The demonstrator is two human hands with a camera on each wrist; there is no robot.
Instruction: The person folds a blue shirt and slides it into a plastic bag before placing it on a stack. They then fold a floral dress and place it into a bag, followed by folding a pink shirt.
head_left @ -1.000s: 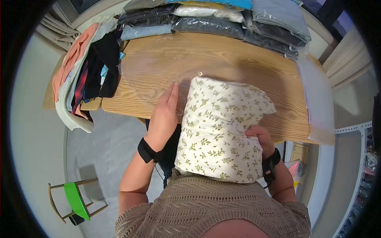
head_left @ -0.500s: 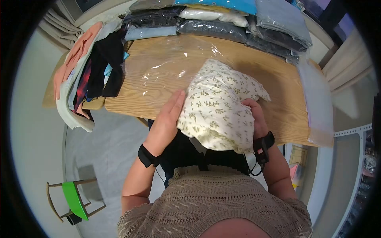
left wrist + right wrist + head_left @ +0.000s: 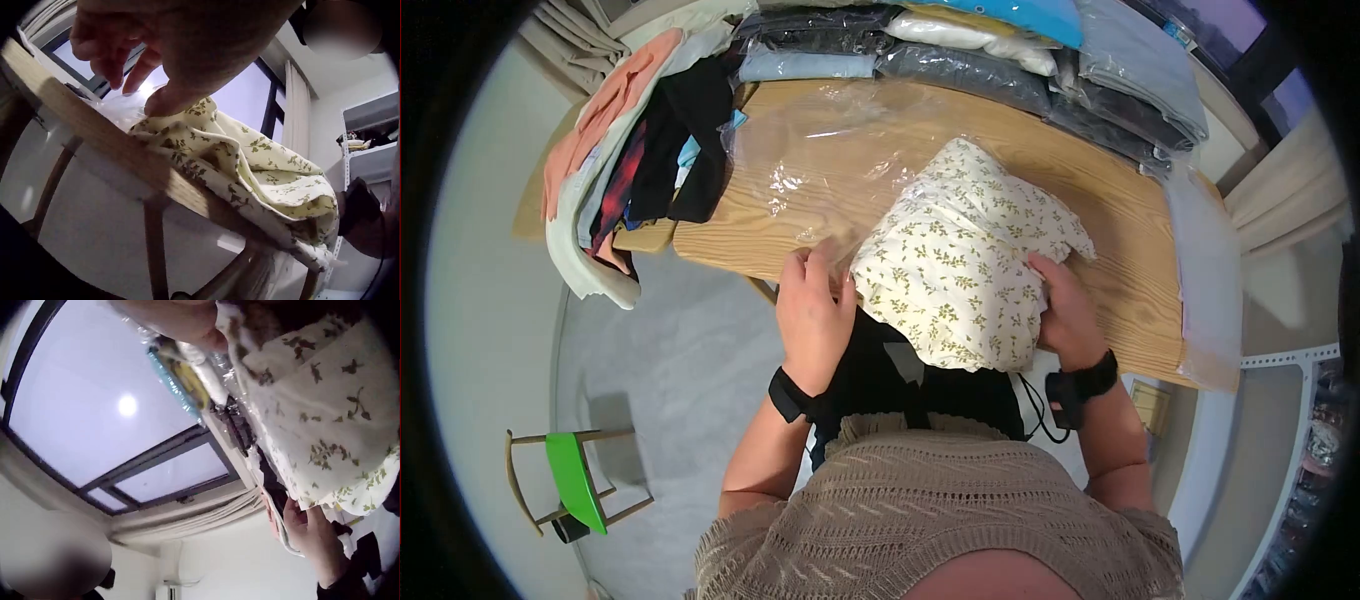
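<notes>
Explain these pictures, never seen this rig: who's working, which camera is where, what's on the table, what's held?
No robot here: a person works with bare hands and wears three cameras. The wide picture comes from the head, looking down. The other two come from the wrists, looking up past each hand. On the wooden table lie a clear plastic bag, bagged clothes stacked along the far edge, and loose clothes at the left end. The left hand seems to pinch the bag's near edge. The right hand grips a floral cloth overhanging the table's near edge.

Tabletop (image 3: 1125,235) lies free right of the floral cloth (image 3: 960,270); bagged clothes (image 3: 960,70) block behind, loose garments (image 3: 630,170) left.
</notes>
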